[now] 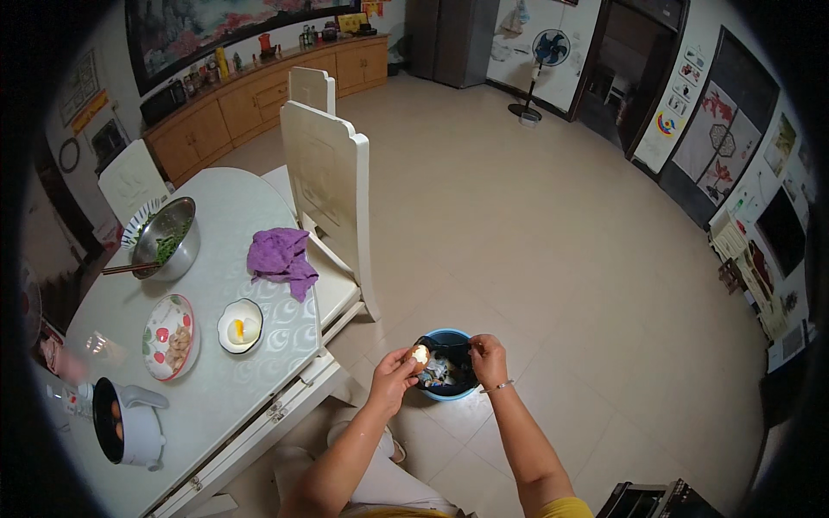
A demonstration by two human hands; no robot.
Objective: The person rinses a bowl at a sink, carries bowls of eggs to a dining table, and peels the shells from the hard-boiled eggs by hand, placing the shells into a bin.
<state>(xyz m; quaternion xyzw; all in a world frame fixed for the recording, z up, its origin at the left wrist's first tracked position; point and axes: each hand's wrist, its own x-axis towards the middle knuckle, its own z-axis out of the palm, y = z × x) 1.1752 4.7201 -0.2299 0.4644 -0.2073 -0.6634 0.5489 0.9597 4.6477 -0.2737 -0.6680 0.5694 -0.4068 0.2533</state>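
Observation:
My left hand [391,382] grips a brown egg [420,359] whose shell is partly off, so the white shows at its upper end. My right hand [490,363] is closed in a pinch at the right rim of a blue bin [451,397]; whatever sits between its fingertips is too small to make out. Both hands are above the bin, which is lined with a dark bag and has rubbish inside. On the table to my left, a small dark-rimmed bowl [226,335] holds pieces of egg white and yolk.
The white table [233,406] carries a steel bowl [183,250] of greens with chopsticks, a patterned bowl [192,358] of meat, a purple cloth [281,257] and a white pot [142,432] with brown eggs. White chairs [324,164] stand behind. Tiled floor [553,233] stretches ahead.

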